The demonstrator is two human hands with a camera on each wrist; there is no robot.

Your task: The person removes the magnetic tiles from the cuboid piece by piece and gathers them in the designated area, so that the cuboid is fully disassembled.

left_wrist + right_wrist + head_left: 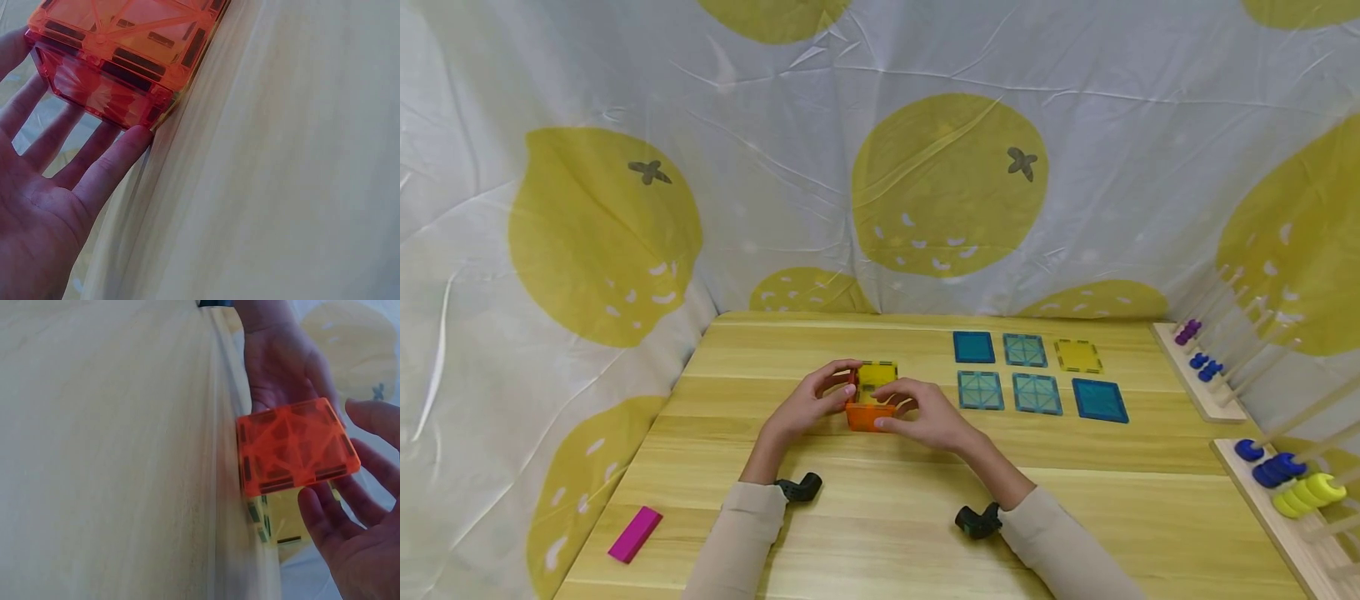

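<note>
Near the middle of the table stands a small box of see-through magnetic tiles. Its near side is an orange tile [867, 418], its left side a red tile [100, 94]. Yellow tile [287, 515] shows at the right side and inside. My left hand [805, 408] touches the red side with spread, nearly straight fingers, its thumb at the upper near edge. At the right side is my right hand [928, 417], loosely bent. One right fingertip [307, 499] meets the orange tile's lower edge; the thumb is near its upper edge. Contact of the other right fingers is partly hidden.
To the right lie a yellow tile [1078, 356] and several blue tiles, such as a dark one [973, 347]. Two wooden peg boards with beads, one farther [1206, 375] and one nearer [1262, 500], line the right edge. A magenta block [635, 534] lies front left.
</note>
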